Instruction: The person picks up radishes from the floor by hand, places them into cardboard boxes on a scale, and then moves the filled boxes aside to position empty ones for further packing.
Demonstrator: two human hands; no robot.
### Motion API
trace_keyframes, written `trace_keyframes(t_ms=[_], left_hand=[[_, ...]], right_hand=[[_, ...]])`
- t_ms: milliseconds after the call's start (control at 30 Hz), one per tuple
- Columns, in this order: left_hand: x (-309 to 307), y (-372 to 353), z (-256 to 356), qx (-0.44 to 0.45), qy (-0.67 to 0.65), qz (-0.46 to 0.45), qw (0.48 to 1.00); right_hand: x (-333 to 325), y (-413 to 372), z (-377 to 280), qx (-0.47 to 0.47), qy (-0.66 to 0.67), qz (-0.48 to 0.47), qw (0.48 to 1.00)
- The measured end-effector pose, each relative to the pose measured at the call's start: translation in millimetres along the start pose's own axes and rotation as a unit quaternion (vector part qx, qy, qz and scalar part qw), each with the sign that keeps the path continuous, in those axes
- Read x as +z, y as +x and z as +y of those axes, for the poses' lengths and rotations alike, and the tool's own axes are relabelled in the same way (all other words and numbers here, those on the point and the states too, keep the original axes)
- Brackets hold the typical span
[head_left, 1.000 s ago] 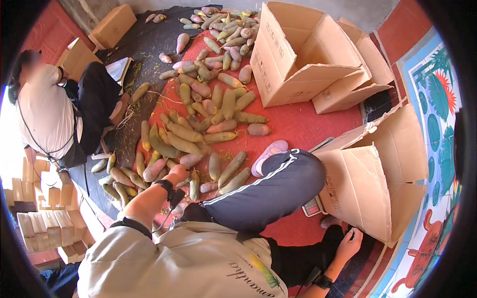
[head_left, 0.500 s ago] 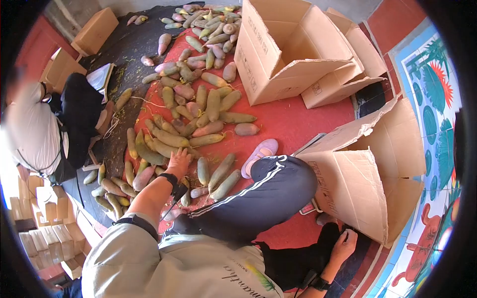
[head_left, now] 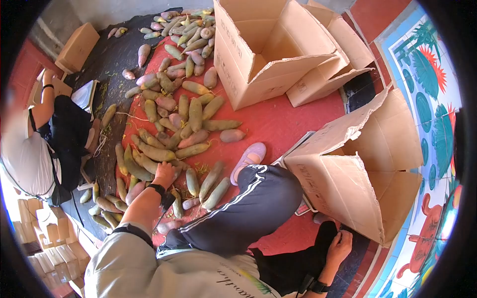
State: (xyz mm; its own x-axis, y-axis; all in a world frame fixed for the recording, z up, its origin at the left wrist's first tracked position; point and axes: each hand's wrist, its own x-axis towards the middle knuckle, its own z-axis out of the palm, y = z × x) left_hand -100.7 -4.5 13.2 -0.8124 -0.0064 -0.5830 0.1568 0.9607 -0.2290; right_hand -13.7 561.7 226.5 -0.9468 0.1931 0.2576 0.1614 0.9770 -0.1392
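My left hand (head_left: 165,173) reaches down among the green and pinkish radishes on the red mat. Its fingers close around the near end of a green radish (head_left: 144,163), partly hidden by the back of the hand. More radishes (head_left: 211,180) lie just to its right. At the lower right, beside black cloth (head_left: 325,241) over my leg, my right hand (head_left: 340,246) is curled. Whatever its fingers may hold is hidden. An open cardboard box (head_left: 333,184) stands just beyond this hand.
Two more open cardboard boxes, a larger one (head_left: 238,74) and a smaller one (head_left: 318,82), stand at the back. Another person (head_left: 35,149) sits at the left. Stacked pale boxes (head_left: 52,243) are at lower left. Tiled wall (head_left: 422,144) borders the right.
My view has shifted, moving the scene left. My left hand's spread fingers have drawn together at the radish. The other person's arm has risen toward a box. My right hand stays by my leg.
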Motion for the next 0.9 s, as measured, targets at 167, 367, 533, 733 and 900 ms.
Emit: trace_keyframes(t_ms=[167,367,533,733,900], left_hand=[[-9,5,-16,-0.014,0.038,0.071,0.997],[-77,-7,-19,-0.093,-0.3,0.203,0.927],[-99,0,3,-0.054,-0.402,0.306,0.861],[-161,-7,29,0.011,-0.598,0.378,0.707],[-268,-60,50,0.092,-0.66,0.446,0.598]], right_hand=[[-1,5,-5,-0.001,0.001,0.01,1.0],[0,4,-4,-0.008,0.042,0.043,0.998],[-1,-2,2,0.053,0.065,0.044,0.996],[-9,-3,2,0.039,0.091,0.089,0.991],[-16,-4,1,0.053,0.128,0.118,0.983]])
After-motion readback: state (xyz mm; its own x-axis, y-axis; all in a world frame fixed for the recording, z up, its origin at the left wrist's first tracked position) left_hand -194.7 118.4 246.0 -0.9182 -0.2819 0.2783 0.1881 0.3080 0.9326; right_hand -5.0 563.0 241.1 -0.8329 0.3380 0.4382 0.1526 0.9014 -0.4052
